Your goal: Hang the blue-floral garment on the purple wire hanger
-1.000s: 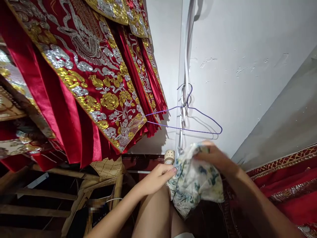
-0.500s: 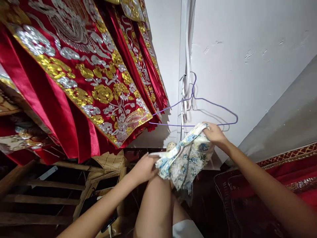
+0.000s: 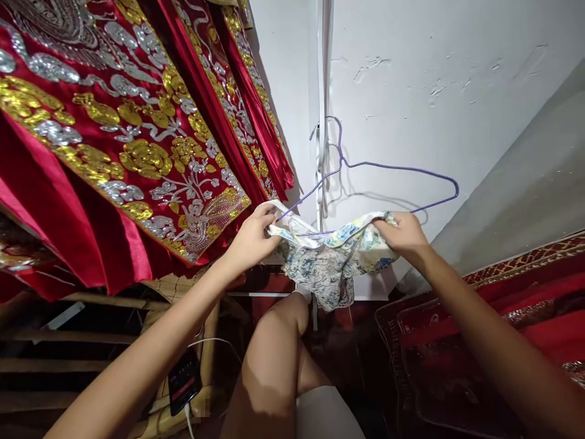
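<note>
A white garment with blue and yellow flowers [image 3: 320, 268] is stretched between my two hands, its top opening held wide. My left hand [image 3: 253, 241] is closed on the left side of the opening. My right hand [image 3: 404, 235] grips the right side with thumb and fingers. The purple wire hanger [image 3: 397, 167] hangs by its hook on the wall. Its left end and part of its bottom bar sit within the opening, while the right end sticks out above my right hand. The hanger's left tip is hidden at my left hand.
Red embroidered cloths [image 3: 146, 155] hang at the left, close to the hanger. White straps [image 3: 321, 73] run down the wall. A wooden bamboo chair [image 3: 208, 353] holds a phone [image 3: 184, 381] with a cable. Dark red fabric [image 3: 439, 353] lies at the right.
Both hands have lifted the garment and spread its opening. My left hand has risen to the hanger's left end, which now lies inside the opening. My view has shifted slightly.
</note>
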Demonstrator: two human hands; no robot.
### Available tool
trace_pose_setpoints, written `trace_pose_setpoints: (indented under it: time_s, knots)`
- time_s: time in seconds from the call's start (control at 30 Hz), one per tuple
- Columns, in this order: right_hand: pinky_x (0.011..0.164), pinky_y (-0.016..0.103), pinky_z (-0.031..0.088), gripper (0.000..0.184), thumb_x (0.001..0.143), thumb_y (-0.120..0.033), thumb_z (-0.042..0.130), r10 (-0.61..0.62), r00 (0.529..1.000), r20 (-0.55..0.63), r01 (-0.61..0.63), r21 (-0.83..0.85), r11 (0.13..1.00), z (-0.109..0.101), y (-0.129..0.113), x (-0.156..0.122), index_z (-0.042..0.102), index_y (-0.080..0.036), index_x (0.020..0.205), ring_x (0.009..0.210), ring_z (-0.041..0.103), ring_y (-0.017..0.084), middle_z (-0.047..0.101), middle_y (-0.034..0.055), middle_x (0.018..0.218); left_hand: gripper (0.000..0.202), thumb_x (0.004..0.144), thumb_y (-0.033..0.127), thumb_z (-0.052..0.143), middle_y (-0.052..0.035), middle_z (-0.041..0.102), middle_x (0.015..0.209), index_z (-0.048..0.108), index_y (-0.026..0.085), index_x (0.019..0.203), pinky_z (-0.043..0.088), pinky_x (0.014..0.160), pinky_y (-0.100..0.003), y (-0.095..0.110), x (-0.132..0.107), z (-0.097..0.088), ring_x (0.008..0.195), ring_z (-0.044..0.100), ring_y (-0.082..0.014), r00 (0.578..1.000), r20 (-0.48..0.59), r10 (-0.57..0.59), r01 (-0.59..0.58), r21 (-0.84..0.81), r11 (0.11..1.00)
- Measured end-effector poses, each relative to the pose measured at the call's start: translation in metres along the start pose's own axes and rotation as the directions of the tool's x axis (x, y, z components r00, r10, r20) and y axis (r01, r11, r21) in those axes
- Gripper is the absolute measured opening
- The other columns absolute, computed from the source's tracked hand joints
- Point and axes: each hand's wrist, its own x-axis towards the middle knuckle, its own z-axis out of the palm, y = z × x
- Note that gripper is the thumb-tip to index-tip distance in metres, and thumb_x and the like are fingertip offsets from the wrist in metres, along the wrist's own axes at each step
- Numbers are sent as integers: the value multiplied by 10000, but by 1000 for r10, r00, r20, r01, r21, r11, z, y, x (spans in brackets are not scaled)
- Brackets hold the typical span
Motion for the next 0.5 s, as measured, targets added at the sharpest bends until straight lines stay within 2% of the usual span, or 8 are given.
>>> trace_pose_setpoints:
  time_s: [0.1, 0.17, 0.2, 0.3, 0.33, 0.37, 0.43, 0.5]
  knots:
    - [511, 272, 221, 304, 746, -364, 550, -45, 998, 40, 43, 53, 998, 15, -3, -11, 350, -233, 558, 551, 322, 113, 343, -38, 538, 79, 749, 224, 525, -144, 594, 1395, 497, 207, 677, 450, 1097, -456, 13, 2, -2, 1289, 577, -311, 997, -51, 59, -62, -67, 996]
    - [514, 275, 230, 298, 749, -352, 538, -37, 999, 37, 33, 110, 993, 26, -8, -20, 336, -237, 564, 557, 322, 118, 336, -36, 540, 27, 742, 201, 519, -126, 647, 1288, 541, 198, 757, 473, 1051, -427, 17, 9, 0, 1208, 613, -280, 991, -132, 29, -47, -139, 989]
    - [516, 276, 246, 285, 751, -347, 531, -30, 998, 47, 23, 132, 991, 30, -10, -25, 348, -236, 562, 560, 336, 124, 350, -31, 539, 98, 742, 195, 518, -112, 671, 1213, 567, 193, 827, 492, 1008, -406, 18, 14, 1, 1136, 635, -260, 985, -174, -4, -30, -192, 981]
    - [557, 284, 357, 107, 741, -284, 527, -52, 995, 87, 38, 153, 987, 31, -13, -38, 586, -218, 681, 606, 464, 164, 547, 4, 627, 280, 776, 209, 512, -68, 701, 1036, 626, 176, 1030, 514, 905, -352, 11, 30, 2, 956, 650, -213, 975, -212, -66, -2, -308, 951]
    - [585, 292, 400, 190, 730, -253, 538, -68, 996, 54, 59, 158, 986, 27, -12, -40, 683, -222, 850, 639, 518, 181, 634, 19, 718, 288, 790, 224, 511, -64, 710, 1013, 651, 172, 1036, 514, 896, -346, 7, 34, 1, 938, 650, -212, 979, -194, -64, -2, -323, 946]
    - [615, 301, 438, 399, 720, -225, 555, -80, 997, -11, 81, 165, 983, 21, -10, -41, 708, -235, 1088, 675, 565, 196, 700, 36, 834, 280, 796, 241, 517, -63, 723, 999, 681, 169, 1011, 514, 897, -344, 3, 37, 0, 936, 653, -216, 983, -172, -65, 3, -336, 942]
    - [665, 325, 487, 801, 711, -197, 595, -76, 977, -200, 113, 182, 977, 5, -4, -38, 485, -246, 1502, 738, 625, 220, 746, 81, 1052, 247, 781, 278, 560, -62, 748, 953, 730, 169, 924, 529, 873, -337, -3, 41, -6, 906, 666, -226, 985, -137, -104, 43, -391, 919]
    - [689, 348, 507, 927, 717, -219, 637, -58, 951, -303, 113, 166, 980, -14, 4, -30, 354, -201, 1600, 777, 647, 235, 732, 135, 1189, 230, 735, 312, 647, -63, 763, 898, 763, 170, 875, 553, 812, -328, -9, 44, -14, 838, 679, -229, 981, -95, -167, 100, -486, 868]
